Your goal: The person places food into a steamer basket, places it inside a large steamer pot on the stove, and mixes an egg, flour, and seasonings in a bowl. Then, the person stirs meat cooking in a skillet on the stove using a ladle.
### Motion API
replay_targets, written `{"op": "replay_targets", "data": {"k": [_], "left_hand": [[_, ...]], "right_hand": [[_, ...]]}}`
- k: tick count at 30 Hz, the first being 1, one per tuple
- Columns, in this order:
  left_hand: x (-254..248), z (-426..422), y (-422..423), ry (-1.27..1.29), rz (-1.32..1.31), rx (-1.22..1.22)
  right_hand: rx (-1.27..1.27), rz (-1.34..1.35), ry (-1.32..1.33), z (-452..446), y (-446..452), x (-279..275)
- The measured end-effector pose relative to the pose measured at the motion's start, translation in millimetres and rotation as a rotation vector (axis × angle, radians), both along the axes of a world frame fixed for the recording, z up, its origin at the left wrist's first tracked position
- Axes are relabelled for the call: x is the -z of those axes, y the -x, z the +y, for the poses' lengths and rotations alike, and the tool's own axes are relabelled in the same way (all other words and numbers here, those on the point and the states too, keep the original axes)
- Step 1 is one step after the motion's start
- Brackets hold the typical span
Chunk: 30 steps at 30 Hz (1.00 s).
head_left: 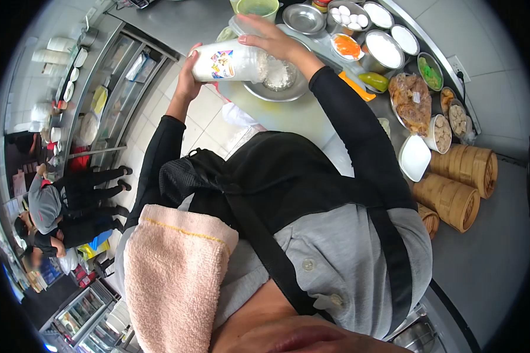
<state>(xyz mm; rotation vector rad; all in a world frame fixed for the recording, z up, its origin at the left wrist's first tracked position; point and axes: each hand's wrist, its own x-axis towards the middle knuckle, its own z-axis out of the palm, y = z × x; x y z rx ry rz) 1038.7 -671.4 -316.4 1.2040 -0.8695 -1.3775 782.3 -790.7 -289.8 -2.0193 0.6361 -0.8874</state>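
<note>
My left hand (188,76) is wrapped round the base of a white plastic jar (209,63) with a colourful label. The jar is tipped on its side, its mouth over a metal bowl (303,94). White powder (277,73) sits at the mouth and in the bowl; I cannot tell whether it is flour or starch. My right hand (271,42) is above the jar's mouth end, thumb close to the jar, fingers closed on what looks like a clear plastic lid (238,27).
Eggs (348,17), bowls of white powder (385,48), bagged brown food (410,103) and bamboo steamers (453,200) line the right side. An orange-handled tool (357,86) lies right of the bowl. At left are steel shelves (115,65) and other people (44,203).
</note>
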Motion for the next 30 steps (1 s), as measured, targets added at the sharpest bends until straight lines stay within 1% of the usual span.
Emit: {"op": "replay_targets", "data": {"k": [3,6,9,10,12,13,16,19,20,21,23,26,29,30], "left_hand": [[-3,1,1,-0.023,-0.032,-0.023],[-2,0,0,-0.012,-0.051,-0.005],[-3,1,1,-0.019,0.008,-0.009],[-3,2,2,-0.017,-0.001,-0.011],[-5,1,3,-0.013,-0.021,-0.009],[-6,-1,3,-0.006,-0.019,-0.005],[-4,2,2,-0.018,-0.016,0.002],[-7,-1,4,-0.018,-0.012,0.014],[-7,-3,4,-0.018,-0.011,0.025],[-7,-1,4,-0.022,-0.010,0.035],[-2,-2,5,-0.023,0.012,0.020],[-3,-2,5,-0.026,0.001,0.038],[-5,-7,7,-0.022,-0.014,0.042],[-5,-6,6,-0.027,-0.019,0.037]], "right_hand": [[0.066,-0.321,-0.147,-7,0,-5],[-0.013,-0.079,-0.059,3,7,-4],[-0.017,-0.040,0.006,-1,10,-3],[-0.026,0.070,-0.004,6,10,0],[0.052,-0.187,-0.091,-7,5,6],[0.089,-0.315,-0.125,-9,4,-2],[-0.024,-0.024,-0.092,7,15,-12],[-0.092,-0.122,-0.087,1,12,-6],[-0.034,0.010,-0.064,2,10,1],[0.005,-0.062,-0.071,-2,10,4],[0.084,-0.200,-0.065,-13,12,-7],[0.021,0.007,-0.013,1,17,-9],[-0.081,-0.091,-0.051,1,11,-7],[-0.046,0.079,0.062,1,14,-5]]}}
